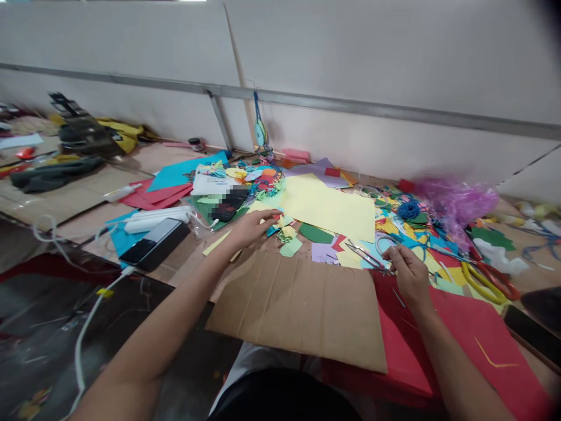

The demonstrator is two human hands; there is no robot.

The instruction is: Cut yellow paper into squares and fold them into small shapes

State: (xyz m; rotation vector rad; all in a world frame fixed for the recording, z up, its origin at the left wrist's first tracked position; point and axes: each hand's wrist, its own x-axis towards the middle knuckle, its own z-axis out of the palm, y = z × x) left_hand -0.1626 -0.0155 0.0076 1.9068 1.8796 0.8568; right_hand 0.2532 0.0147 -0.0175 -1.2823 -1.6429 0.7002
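Observation:
My left hand (250, 229) reaches over paper scraps left of the middle, its fingers stretched out. A light green scrap (290, 247) lies just to the right of its fingertips. My right hand (408, 273) is closed on the handle of a small pair of metal scissors (364, 254). The scissor blades point left, over yellow and lilac scraps (325, 253). Between my two arms lies a brown cardboard sheet (302, 307), reaching over the table's front edge. A pale yellow paper sheet (328, 204) rests on the scraps beyond my hands.
Red paper (464, 339) lies under my right arm. Large yellow-handled scissors (484, 285), a purple plastic bag (460, 204) and blue yarn (408, 209) are on the right. A phone (230, 203), a black power bank (155, 242) and white cables stand left.

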